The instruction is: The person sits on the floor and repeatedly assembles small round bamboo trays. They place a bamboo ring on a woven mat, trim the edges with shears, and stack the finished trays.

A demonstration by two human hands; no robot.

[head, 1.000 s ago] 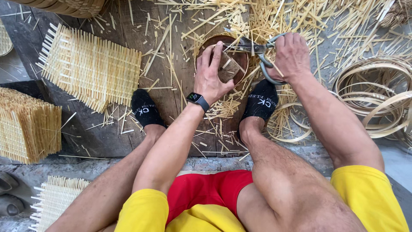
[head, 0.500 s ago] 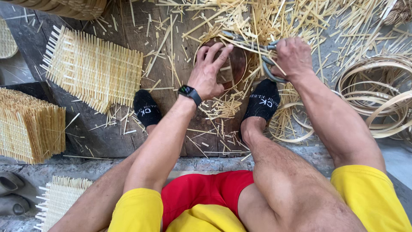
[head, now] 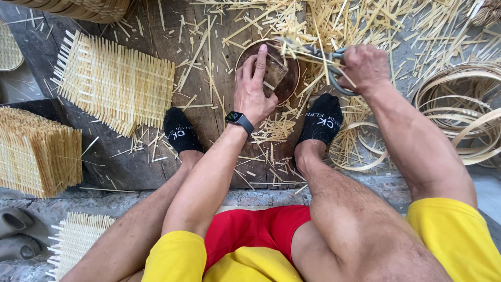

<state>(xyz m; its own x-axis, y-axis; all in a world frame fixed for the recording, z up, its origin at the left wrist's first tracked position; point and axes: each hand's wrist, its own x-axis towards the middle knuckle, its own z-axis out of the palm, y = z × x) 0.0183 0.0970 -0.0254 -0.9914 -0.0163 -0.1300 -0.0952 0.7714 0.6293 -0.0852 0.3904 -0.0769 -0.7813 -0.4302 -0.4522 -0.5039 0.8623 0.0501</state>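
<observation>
My left hand (head: 254, 83), with a dark watch on its wrist, rests on a round brown wooden block (head: 286, 83) and presses a small squarish woven piece (head: 273, 70) against it, index finger stretched out. My right hand (head: 365, 65) is closed around the grey handles of a pair of shears (head: 318, 55), whose blades point left over the block's far rim. Cut pale bamboo strips (head: 271, 128) lie scattered around the block and between my feet in black socks (head: 323, 121).
A flat woven bamboo mat (head: 117, 83) lies on the dark wooden board at left. A stack of woven mats (head: 36, 151) stands at the far left, another mat (head: 75, 243) below it. Coiled bamboo hoops (head: 459, 115) lie at right. Grey sandals (head: 15, 232) sit bottom left.
My left hand has shifted on the block, spreading then flattening over the woven piece. My right hand with the shears has moved up and to the right of the block.
</observation>
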